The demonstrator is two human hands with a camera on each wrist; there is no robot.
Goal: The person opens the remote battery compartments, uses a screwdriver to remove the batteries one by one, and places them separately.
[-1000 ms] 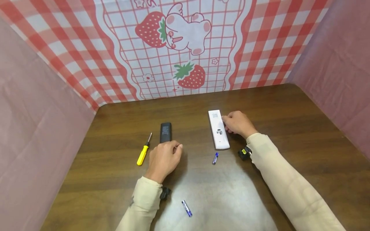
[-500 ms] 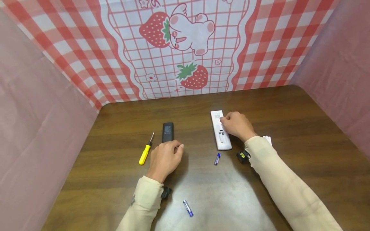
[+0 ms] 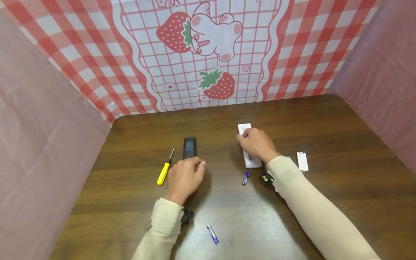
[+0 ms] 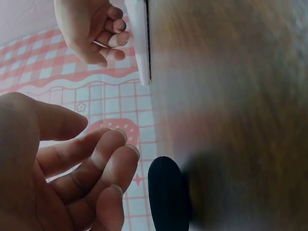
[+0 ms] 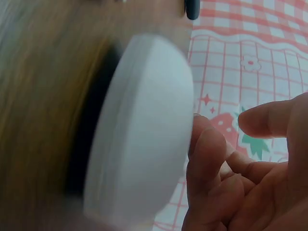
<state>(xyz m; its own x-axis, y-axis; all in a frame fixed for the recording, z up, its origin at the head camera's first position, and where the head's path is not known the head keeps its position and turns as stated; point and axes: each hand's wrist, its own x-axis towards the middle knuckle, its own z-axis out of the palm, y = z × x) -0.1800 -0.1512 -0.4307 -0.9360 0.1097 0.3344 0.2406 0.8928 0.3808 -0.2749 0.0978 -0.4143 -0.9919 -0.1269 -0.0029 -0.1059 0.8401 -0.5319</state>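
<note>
My right hand [image 3: 258, 144] hovers over the white remote control [image 3: 254, 164], which lies back side up and is partly hidden under it. In the right wrist view its fingers [image 5: 208, 154] are loosely bent near the remote, thumb apart, with nothing pinched. Loosely curled and holding nothing, my left hand [image 3: 185, 177] stays at the near end of a black slim device [image 3: 189, 147] with printed text. A white battery cover [image 3: 302, 161] lies right of the remote. One blue and silver battery [image 3: 245, 178] lies just below the remote; a second battery [image 3: 212, 234] is nearer to me.
A yellow-handled screwdriver [image 3: 163, 174] lies left of the black device. The brown wooden table [image 3: 341, 144] ends at a red and white checked cloth [image 3: 214, 65] at the back, with pink cloth [image 3: 383, 90] at the sides.
My right hand has moved left from the remote's right edge to over it. The battery cover, earlier hidden by the right arm, now shows fully. The left hand has stayed put.
</note>
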